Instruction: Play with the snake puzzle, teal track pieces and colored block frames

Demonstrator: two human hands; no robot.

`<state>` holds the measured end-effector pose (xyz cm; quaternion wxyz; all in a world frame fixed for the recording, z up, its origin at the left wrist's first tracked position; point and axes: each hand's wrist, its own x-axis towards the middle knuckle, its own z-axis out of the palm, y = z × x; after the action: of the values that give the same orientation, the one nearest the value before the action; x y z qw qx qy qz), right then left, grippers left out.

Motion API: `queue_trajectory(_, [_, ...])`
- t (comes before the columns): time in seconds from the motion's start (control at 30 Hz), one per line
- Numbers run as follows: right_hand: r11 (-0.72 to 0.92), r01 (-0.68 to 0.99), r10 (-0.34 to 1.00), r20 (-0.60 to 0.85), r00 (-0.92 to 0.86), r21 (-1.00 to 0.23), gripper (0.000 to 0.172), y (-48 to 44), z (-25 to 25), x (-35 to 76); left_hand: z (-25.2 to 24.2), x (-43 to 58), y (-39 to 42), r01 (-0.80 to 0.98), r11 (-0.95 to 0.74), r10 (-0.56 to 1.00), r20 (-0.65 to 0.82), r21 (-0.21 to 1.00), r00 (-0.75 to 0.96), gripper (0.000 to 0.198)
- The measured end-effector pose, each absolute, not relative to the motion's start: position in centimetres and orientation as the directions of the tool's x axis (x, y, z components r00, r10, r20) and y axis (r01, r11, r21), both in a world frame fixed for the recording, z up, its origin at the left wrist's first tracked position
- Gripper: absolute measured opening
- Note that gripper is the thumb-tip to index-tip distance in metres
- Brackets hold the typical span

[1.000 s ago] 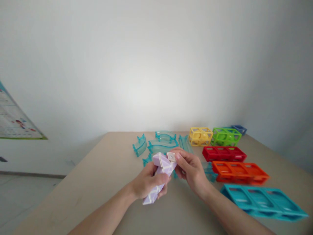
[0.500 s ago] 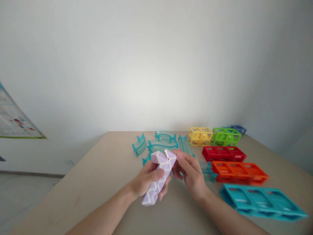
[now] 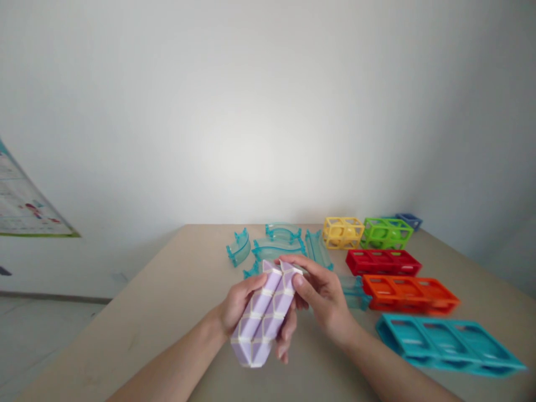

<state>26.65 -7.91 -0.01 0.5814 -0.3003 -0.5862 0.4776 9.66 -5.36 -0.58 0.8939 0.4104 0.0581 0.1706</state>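
Observation:
A purple-and-white folding snake puzzle (image 3: 264,312) is held up over the table between both hands. It is folded into two side-by-side rows of wedges, tilted with the upper end away from me. My left hand (image 3: 238,304) wraps around it from the left and beneath, thumb along the upper left edge, fingertips showing on the right side. My right hand (image 3: 322,290) pinches the upper right end, thumb on top and index finger behind. Part of each hand's fingers is hidden by the puzzle.
Clear teal track pieces (image 3: 278,248) lie behind the hands. To the right stand yellow (image 3: 343,233), green (image 3: 386,233), red (image 3: 383,262), orange (image 3: 410,294) and teal (image 3: 450,343) plastic frames. A dark blue piece (image 3: 409,221) sits by the wall (image 3: 268,111). The table (image 3: 167,279) ends at the left.
The snake puzzle has turned so its two parallel rows face me, and its lower end has come nearer. My right thumb has moved onto its top; my left thumb shifted to its edge.

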Motion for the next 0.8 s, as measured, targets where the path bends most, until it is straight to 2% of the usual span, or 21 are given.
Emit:
queue_trajectory(0.13, [0.383,-0.226,0.903,0.414,-0.113,-0.896,0.030,-7.7,0.1,26.5,-0.1,10.0,-5.3,-0.258,0.620,0.346,0.037,0.741,0.938,0.074])
queue_trajectory(0.23, [0.374,-0.229,0.912,0.401,-0.084,-0.899,0.030,-7.5,0.0,26.5,-0.1,10.1,-4.9,-0.226,0.611,0.379,-0.030,0.759,0.925,0.078])
queue_trajectory(0.4, [0.355,-0.245,0.917,0.387,-0.096,-0.902,0.027,-7.2,-0.4,26.5,-0.7,9.5,-4.4,-0.137,0.652,0.369,-0.155,0.746,0.916,0.078])
queue_trajectory(0.57, [0.429,-0.213,0.867,0.466,-0.176,-0.878,0.029,-7.2,-0.2,26.5,-0.8,9.1,-4.5,-0.101,0.604,0.358,-0.156,0.791,0.921,0.069])
queue_trajectory(0.8, [0.394,-0.216,0.886,0.432,-0.171,-0.893,0.031,-7.0,-0.4,26.5,-0.6,9.2,-4.5,-0.102,0.715,0.296,-0.167,0.692,0.940,0.064])
